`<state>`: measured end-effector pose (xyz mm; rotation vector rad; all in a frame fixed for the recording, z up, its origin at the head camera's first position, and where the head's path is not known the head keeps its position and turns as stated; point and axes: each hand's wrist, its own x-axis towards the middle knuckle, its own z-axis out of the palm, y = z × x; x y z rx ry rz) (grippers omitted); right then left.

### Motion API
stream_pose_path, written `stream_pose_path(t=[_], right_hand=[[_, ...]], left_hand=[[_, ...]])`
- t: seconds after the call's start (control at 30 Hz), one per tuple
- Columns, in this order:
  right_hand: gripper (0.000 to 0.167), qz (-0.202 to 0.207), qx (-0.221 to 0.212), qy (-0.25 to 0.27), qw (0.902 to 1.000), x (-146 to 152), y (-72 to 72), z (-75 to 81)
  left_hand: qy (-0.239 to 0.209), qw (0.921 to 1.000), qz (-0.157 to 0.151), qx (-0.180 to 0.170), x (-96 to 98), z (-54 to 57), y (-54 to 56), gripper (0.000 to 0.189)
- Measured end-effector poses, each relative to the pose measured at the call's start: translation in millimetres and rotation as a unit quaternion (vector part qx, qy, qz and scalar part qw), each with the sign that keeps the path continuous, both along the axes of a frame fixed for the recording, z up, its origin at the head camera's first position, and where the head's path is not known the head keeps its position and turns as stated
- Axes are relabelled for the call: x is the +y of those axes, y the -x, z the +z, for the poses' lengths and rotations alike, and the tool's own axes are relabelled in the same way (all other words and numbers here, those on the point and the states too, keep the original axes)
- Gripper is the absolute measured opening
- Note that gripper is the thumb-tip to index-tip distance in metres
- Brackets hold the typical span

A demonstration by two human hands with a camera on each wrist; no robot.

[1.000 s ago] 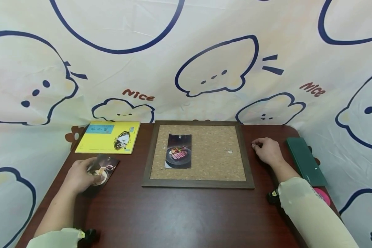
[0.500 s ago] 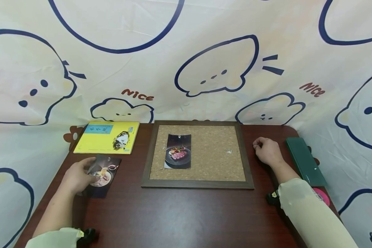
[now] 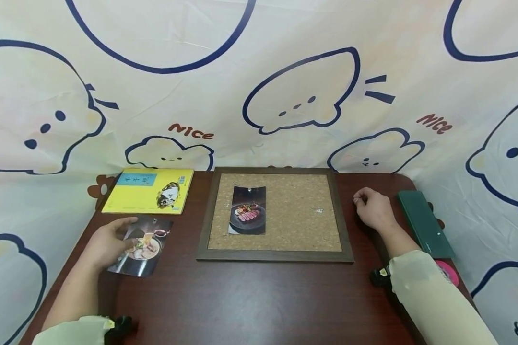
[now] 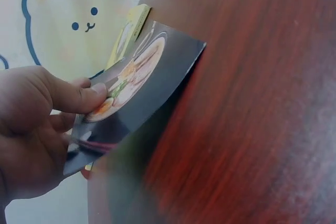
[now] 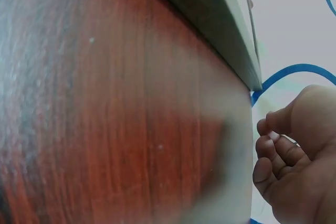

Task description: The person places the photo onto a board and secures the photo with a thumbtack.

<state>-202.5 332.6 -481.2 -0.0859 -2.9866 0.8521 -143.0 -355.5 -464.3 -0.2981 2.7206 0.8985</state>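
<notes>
On the left, my left hand (image 3: 105, 242) holds a glossy photo card (image 3: 148, 249) showing a bowl of food, thumb on its face. In the left wrist view the card (image 4: 142, 85) is tilted above the table. My right hand (image 3: 374, 210) is beside the frame of the corkboard (image 3: 302, 230). In the right wrist view its thumb and forefinger pinch a small whitish thing (image 5: 274, 136), seemingly a clear pushpin, mostly hidden by the fingers. Another food photo (image 3: 247, 211) is fixed on the corkboard's left half by a clear pin (image 3: 250, 189) at its top.
A yellow book (image 3: 148, 191) lies at the back left, just beyond the left hand. To the right are a dark green case (image 3: 425, 224) and a pink round object (image 3: 449, 273), partly hidden by the sleeve. A small clear item (image 3: 319, 211) sits on the cork's right side.
My left hand has turned the photo card so more of its face shows, shifting it slightly right. The right hand has moved slightly right; the corkboard and its photo stay put.
</notes>
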Motion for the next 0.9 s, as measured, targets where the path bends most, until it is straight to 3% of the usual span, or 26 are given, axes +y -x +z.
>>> stream_pose_path(t=[0.53,0.77,0.9], right_hand=[[0.016,0.003,0.021,0.011,0.9997,-9,-2.8,2.9],[0.017,0.007,0.029,0.018,0.9994,-19,-4.0,6.8],[0.016,0.015,0.034,0.022,0.9991,-25,-4.7,8.0]], left_hand=[[-0.073,0.9973,-0.008,0.002,11.8,20.8,7.2,0.076],[-0.089,0.996,0.008,-0.001,25.7,22.5,12.9,0.08],[-0.095,0.9954,0.0,0.012,35.2,22.6,16.6,0.08]])
